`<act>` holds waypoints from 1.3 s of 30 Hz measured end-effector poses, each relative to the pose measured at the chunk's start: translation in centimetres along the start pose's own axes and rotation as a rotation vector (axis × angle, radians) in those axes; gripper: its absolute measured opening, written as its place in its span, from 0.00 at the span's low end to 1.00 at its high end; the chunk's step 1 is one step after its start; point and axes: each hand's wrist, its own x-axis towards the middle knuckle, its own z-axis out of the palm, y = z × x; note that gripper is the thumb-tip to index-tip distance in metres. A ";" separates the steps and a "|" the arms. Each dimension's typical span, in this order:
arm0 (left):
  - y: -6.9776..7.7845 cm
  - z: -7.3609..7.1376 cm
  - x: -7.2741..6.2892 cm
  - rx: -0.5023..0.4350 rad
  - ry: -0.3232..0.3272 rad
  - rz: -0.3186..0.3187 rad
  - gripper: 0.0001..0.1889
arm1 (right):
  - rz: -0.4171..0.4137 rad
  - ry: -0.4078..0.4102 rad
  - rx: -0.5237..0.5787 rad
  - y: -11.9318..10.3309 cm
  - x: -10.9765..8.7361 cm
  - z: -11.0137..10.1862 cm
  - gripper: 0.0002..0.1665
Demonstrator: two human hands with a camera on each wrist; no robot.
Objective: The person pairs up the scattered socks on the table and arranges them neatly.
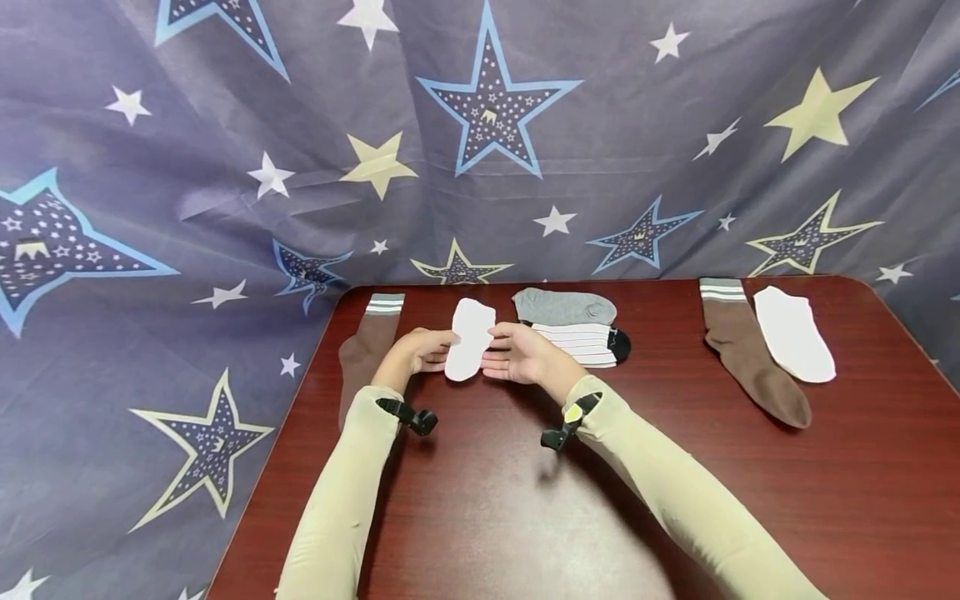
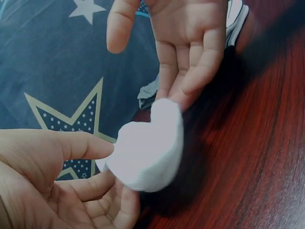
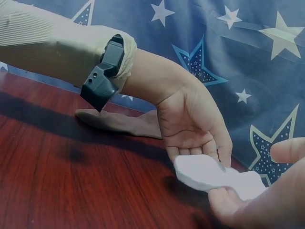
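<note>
A small white sock (image 1: 469,346) is held above the back part of the table, between both hands. My left hand (image 1: 422,350) pinches its left edge, thumb in front and fingers behind, as the left wrist view of the white sock (image 2: 147,157) shows. On the other side, my right hand (image 1: 528,357) touches the sock with its fingers. The thumb of the right hand (image 2: 188,28) stands off from the fabric. Seen from the right wrist, the white sock (image 3: 205,172) lies across the left hand's fingertips.
Left of the hands lies a brown sock (image 1: 369,342) with a striped grey cuff. A grey sock (image 1: 566,307) and a striped white sock (image 1: 573,343) lie behind the right hand. Farther right are another brown sock (image 1: 750,354) and white sock (image 1: 795,333). A star-patterned curtain (image 1: 600,167) hangs behind.
</note>
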 end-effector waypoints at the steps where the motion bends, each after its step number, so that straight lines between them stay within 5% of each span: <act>1: 0.0 0.0 0.0 -0.005 -0.009 -0.001 0.18 | -0.003 0.003 -0.001 0.0 0.0 0.0 0.41; 10: 0.2 0.1 -0.5 -0.115 -0.085 0.031 0.17 | -0.018 -0.009 -0.035 0.3 0.1 -0.2 0.35; 19: 0.3 0.4 -1.0 -0.244 -0.176 0.130 0.24 | -0.059 0.023 -0.025 0.1 0.5 -0.7 0.05; 26: 0.0 0.9 -0.9 -0.320 -0.213 0.199 0.09 | -0.044 0.052 0.036 -0.3 0.8 -0.7 0.04; 39: -0.3 2.7 -0.8 -0.327 -0.216 0.163 0.08 | -0.033 0.083 0.016 -1.1 0.1 -1.0 0.03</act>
